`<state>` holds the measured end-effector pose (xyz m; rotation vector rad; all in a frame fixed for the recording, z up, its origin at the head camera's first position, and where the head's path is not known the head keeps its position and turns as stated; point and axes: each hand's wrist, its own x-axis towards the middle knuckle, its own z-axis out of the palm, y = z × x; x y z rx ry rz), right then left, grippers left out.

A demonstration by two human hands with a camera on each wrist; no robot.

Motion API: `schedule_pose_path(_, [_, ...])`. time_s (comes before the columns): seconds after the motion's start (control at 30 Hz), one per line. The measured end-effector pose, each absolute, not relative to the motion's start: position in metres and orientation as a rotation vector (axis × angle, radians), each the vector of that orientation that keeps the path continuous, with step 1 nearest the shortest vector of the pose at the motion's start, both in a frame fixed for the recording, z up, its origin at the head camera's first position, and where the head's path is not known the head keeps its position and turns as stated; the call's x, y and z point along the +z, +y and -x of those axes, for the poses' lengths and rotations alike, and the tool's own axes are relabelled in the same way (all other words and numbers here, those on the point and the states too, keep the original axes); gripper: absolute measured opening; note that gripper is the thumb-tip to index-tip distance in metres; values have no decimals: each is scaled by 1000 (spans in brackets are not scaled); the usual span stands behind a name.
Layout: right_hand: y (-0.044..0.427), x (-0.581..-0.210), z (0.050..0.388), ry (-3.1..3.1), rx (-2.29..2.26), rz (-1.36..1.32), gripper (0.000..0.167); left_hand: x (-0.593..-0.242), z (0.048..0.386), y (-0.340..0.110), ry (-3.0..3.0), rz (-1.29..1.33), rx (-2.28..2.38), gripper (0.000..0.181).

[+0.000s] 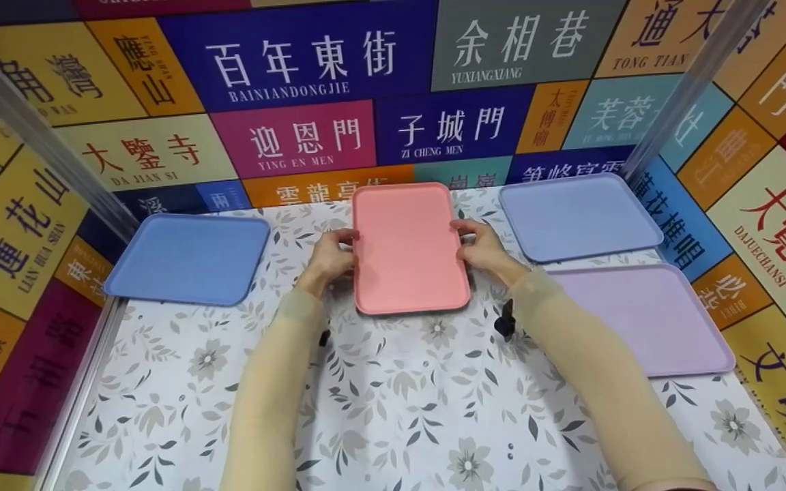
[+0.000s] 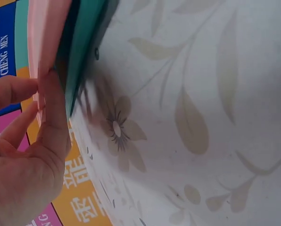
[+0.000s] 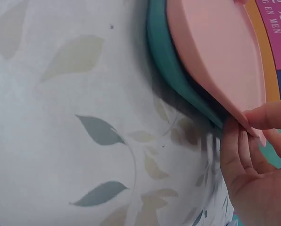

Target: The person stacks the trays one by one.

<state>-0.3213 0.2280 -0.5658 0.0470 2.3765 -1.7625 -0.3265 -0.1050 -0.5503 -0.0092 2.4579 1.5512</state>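
Both hands hold a pink tray at the far middle of the table, one at each long side. My left hand pinches its left rim, with the thumb on top and fingers below in the left wrist view. On the opposite rim, my right hand has the same kind of grip. A teal tray lies beneath the pink one, with a dark gap between them in the right wrist view. From above, the pink tray hides the teal tray. Whether any fingers also touch the teal tray, I cannot tell.
A blue tray lies at the left. On the right, a pale blue tray sits behind a lilac tray, which my right arm partly covers. Printed panels wall the back and sides of the flowered tabletop.
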Motion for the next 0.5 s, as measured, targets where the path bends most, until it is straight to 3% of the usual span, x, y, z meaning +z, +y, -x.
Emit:
schedule_pose_path(0.33, [228, -576, 320, 2655, -1502, 25, 66, -630, 382, -118, 2656, -94, 1297, 53])
schedule_pose_path(0.5, [227, -578, 320, 2667, -1458, 36, 60, -624, 376, -113, 2658, -39, 1302, 49])
